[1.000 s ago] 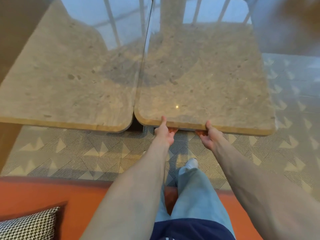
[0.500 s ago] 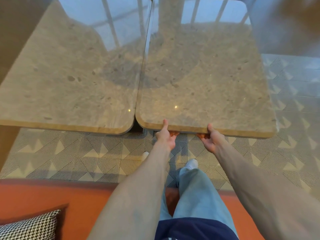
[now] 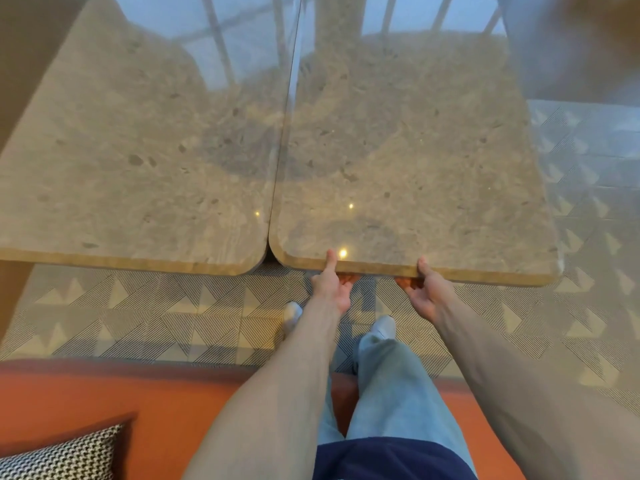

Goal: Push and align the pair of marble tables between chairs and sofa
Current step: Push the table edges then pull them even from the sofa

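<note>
Marble tables, a speckled beige pair with rounded corners, sit on the patterned floor just beyond the orange sofa (image 3: 121,393). Nearest the sofa, both hands grip the right tabletop (image 3: 415,161) at its near edge: left hand (image 3: 330,285) and right hand (image 3: 424,292) each put a thumb on top, fingers tucked beneath. The left tabletop (image 3: 138,150) lies alongside with only a thin seam, its near edge slightly farther away. Judging by that, alignment is under way; next comes a small push forward to level the edges.
</note>
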`<state>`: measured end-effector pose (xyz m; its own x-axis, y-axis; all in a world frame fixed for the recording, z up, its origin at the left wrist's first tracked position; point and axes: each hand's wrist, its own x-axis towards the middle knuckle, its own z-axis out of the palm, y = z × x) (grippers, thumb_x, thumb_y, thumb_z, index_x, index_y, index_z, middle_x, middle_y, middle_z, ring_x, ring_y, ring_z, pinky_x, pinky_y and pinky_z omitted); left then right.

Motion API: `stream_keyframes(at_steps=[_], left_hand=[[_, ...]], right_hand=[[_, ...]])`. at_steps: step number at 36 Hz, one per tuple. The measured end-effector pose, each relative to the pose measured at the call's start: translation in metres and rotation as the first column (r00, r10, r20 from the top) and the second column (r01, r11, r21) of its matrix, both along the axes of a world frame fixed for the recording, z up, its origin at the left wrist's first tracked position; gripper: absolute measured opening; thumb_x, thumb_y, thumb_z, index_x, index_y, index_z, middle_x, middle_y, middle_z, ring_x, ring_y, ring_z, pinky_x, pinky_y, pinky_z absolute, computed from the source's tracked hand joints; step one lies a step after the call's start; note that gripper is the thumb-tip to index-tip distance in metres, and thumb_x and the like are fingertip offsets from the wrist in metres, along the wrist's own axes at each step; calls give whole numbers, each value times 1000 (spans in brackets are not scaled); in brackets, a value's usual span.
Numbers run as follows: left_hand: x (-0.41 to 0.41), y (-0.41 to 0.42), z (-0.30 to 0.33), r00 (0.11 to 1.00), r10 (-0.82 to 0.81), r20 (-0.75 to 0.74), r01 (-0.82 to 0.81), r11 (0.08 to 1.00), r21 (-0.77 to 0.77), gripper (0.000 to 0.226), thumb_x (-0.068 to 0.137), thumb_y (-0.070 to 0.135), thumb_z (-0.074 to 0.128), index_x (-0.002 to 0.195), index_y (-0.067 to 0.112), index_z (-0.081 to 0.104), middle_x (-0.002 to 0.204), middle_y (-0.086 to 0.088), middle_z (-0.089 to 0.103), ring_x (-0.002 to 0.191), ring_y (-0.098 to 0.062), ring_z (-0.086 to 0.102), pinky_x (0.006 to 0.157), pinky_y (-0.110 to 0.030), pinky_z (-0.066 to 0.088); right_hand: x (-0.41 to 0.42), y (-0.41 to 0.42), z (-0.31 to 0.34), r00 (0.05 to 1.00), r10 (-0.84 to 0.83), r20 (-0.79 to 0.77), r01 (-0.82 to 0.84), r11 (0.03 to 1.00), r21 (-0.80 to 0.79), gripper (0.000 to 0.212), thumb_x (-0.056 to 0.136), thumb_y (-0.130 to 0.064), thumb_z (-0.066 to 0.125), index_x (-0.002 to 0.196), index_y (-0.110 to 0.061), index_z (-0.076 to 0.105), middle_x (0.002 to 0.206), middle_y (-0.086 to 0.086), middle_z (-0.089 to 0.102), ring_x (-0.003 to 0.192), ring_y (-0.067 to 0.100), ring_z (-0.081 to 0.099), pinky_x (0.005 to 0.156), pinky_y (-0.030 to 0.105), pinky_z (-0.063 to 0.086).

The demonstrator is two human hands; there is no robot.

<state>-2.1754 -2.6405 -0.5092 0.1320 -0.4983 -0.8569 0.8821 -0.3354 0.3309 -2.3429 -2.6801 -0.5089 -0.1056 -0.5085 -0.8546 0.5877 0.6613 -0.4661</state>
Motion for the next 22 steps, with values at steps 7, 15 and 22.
stream_keyframes(at_steps=[7, 15, 22], left_hand=[[1, -1, 3, 999, -4, -50, 4, 1000, -4, 56, 96, 26, 61, 142, 4, 39, 131, -23, 57, 119, -37, 58, 100, -50, 50], [2, 2, 7, 999, 1, -51, -2, 1000, -30, 57, 96, 26, 61, 142, 2, 38, 130, -23, 57, 119, -37, 57, 104, -52, 48], [0, 5, 9, 1000, 15, -19, -15, 1000, -20, 56, 96, 23, 61, 142, 2, 37, 133, -24, 55, 121, -39, 56, 101, -53, 49]], right_hand=[[0, -1, 3, 1000, 12, -1, -12, 1000, 22, 40, 102, -15, 51, 138, 1, 48, 135, 18, 60, 121, 30, 60, 102, 48, 49], [3, 4, 8, 999, 31, -22, -31, 999, -21, 41, 102, -16, 51, 139, 0, 46, 136, 18, 59, 109, 28, 64, 93, 45, 52], [1, 7, 5, 999, 7, -41, -8, 1000, -12, 40, 101, -15, 54, 137, 0, 47, 133, 18, 60, 116, 30, 62, 98, 48, 52]])
